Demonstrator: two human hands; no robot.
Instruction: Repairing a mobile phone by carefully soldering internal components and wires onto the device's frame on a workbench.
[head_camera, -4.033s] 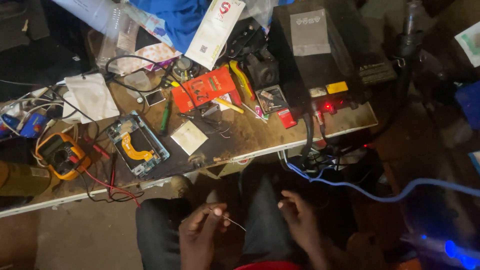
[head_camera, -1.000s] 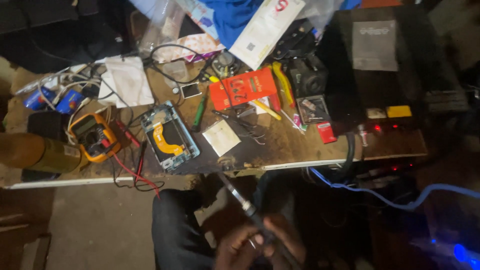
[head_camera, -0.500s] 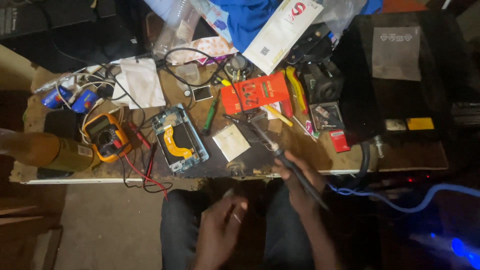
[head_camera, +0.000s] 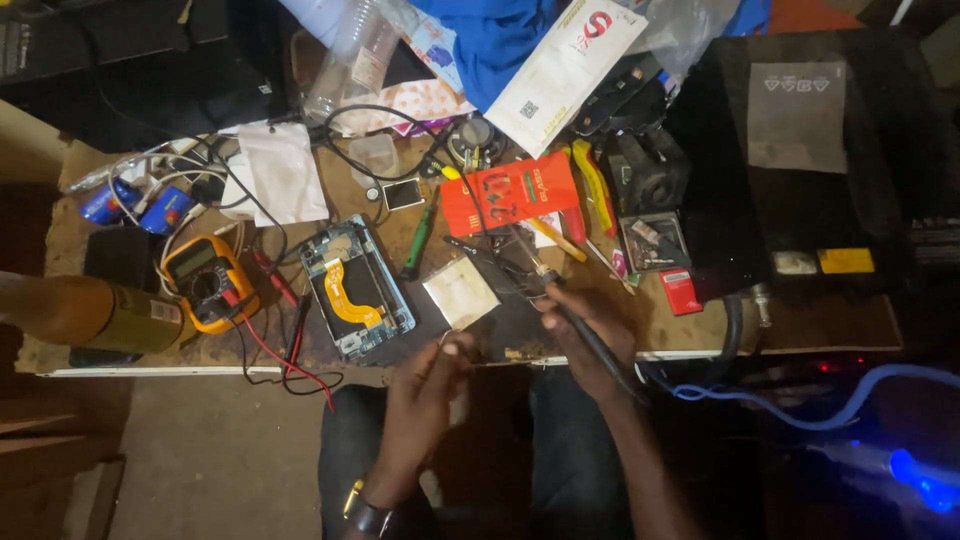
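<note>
Right hand (head_camera: 590, 325) is gripping a soldering iron (head_camera: 560, 300) at the front edge of the table (head_camera: 820, 325), left hand (head_camera: 430, 390) pinching what looks like a thin wire, so that tip could easily singe the square pad (head_camera: 460, 292) beside it.

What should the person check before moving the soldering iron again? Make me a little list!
1. Soldering iron gripped firmly in right hand: ok.
2. Iron's tip over the workbench, away from the legs: ok.
3. Left hand clear of the hot tip: ok, they are apart.
4. Thin wire pinched in left hand: cannot tell, too small.
5. Opened phone lying flat on the bench: ok.
6. Multimeter red leads clear of the iron: ok, they lie far left.
</note>
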